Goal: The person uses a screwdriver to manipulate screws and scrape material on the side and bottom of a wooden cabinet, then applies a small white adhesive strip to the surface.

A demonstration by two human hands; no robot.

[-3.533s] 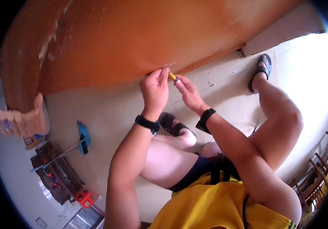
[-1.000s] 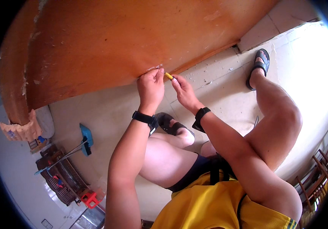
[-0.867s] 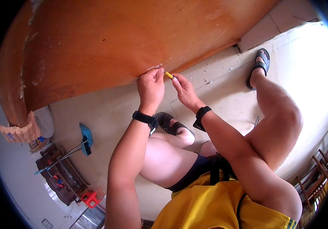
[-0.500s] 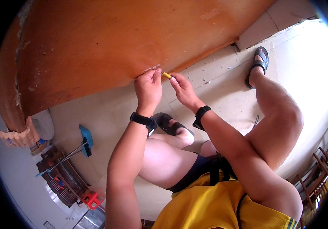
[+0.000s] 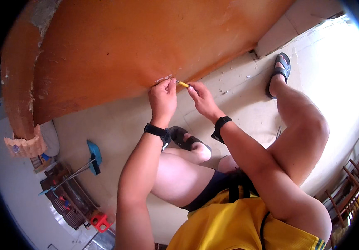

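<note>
My right hand (image 5: 202, 99) pinches the dark end of a slim yellow tool (image 5: 182, 84), which looks like a small screwdriver. Its thin metal tip points left to the fingertips of my left hand (image 5: 162, 100). Those fingers are closed against the orange-brown wooden panel (image 5: 117, 46), at a pale scraped patch (image 5: 163, 78) near its lower edge. Whatever the left fingers pinch, the tip or something small, is hidden behind them.
Pale chips (image 5: 225, 92) lie on the tiled floor along the panel. A blue dustpan (image 5: 94, 151) stands left, beyond it a dark wooden seat (image 5: 69, 204) and a red plastic stool (image 5: 101, 222). Brown wooden chairs (image 5: 352, 177) are at the right. My sandalled feet rest either side.
The view has shifted slightly, so the panel's left post sits farther right and lower. Both hands keep the same hold, with the yellow tool lying a little flatter.
</note>
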